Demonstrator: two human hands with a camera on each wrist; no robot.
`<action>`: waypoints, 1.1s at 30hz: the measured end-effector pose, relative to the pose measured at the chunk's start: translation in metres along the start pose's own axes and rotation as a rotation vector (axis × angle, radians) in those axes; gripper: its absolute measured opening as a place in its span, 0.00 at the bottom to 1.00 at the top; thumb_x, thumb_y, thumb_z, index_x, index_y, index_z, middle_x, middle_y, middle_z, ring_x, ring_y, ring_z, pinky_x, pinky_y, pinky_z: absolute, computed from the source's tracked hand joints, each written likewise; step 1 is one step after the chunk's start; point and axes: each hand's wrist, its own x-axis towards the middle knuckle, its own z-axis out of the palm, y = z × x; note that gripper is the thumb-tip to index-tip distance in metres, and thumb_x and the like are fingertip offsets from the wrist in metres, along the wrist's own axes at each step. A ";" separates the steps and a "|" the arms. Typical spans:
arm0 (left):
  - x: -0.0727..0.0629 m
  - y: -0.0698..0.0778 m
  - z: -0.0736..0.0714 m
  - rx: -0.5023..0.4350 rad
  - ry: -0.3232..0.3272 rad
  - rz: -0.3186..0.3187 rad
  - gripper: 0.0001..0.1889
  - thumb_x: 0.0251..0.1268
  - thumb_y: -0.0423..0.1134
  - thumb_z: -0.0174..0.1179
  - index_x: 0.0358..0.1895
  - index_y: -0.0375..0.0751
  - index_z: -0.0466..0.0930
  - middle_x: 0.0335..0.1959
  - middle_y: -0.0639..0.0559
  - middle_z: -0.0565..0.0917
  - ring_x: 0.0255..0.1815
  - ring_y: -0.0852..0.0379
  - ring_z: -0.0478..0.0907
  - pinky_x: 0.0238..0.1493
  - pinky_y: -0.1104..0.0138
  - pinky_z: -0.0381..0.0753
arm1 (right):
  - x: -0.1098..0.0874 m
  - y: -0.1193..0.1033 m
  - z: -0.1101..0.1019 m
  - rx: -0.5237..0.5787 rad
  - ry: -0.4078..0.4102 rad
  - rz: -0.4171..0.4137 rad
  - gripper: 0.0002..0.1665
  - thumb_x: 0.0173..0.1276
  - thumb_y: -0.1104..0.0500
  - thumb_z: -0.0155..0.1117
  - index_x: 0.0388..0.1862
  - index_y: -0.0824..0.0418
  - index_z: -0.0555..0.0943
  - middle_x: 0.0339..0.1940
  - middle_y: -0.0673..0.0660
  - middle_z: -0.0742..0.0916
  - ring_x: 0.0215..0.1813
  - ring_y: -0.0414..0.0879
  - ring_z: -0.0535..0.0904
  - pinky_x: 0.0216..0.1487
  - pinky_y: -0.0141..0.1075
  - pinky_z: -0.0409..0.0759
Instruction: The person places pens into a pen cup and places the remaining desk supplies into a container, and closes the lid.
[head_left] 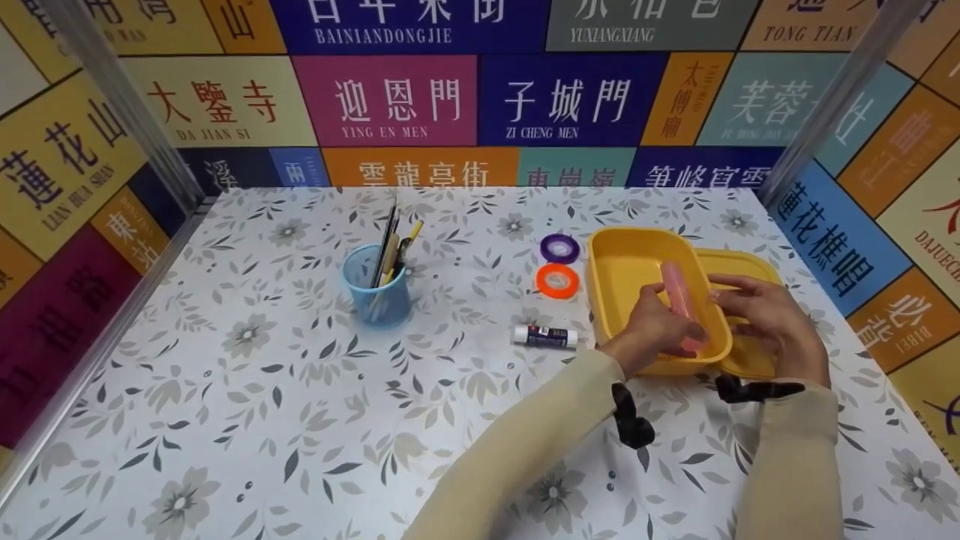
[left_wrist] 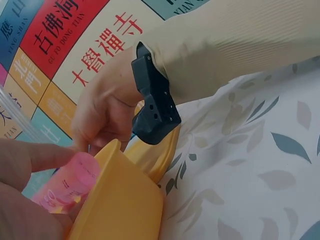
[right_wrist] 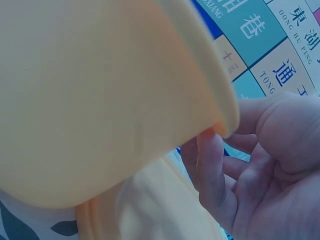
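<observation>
A yellow plastic box [head_left: 626, 262] stands on the right of the table. Inside it, my left hand [head_left: 654, 328] grips a pink tube [head_left: 677, 289] that slants along the box's right side. Printed lettering shows on the tube [left_wrist: 70, 185] in the left wrist view, where its round end is close to the box rim. My right hand [head_left: 784, 322] holds the box's right rim, thumb and fingertips at the edge in the right wrist view. Partly under the box and that hand lies a yellow lid [head_left: 746, 264].
Left of the box are a purple tape roll [head_left: 545, 250], an orange tape roll [head_left: 543, 283] and a glue stick [head_left: 546, 337]. A blue cup [head_left: 379, 306] with brushes and other tools stands further left. Printed panels [head_left: 386, 97] wall the table's back and sides.
</observation>
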 end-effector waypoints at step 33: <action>-0.015 0.006 -0.015 0.080 -0.011 0.159 0.29 0.56 0.37 0.71 0.63 0.53 0.76 0.43 0.57 0.82 0.34 0.62 0.78 0.43 0.70 0.85 | 0.002 -0.001 -0.001 -0.024 -0.006 -0.029 0.47 0.66 0.33 0.63 0.80 0.42 0.60 0.58 0.37 0.77 0.61 0.40 0.74 0.56 0.29 0.80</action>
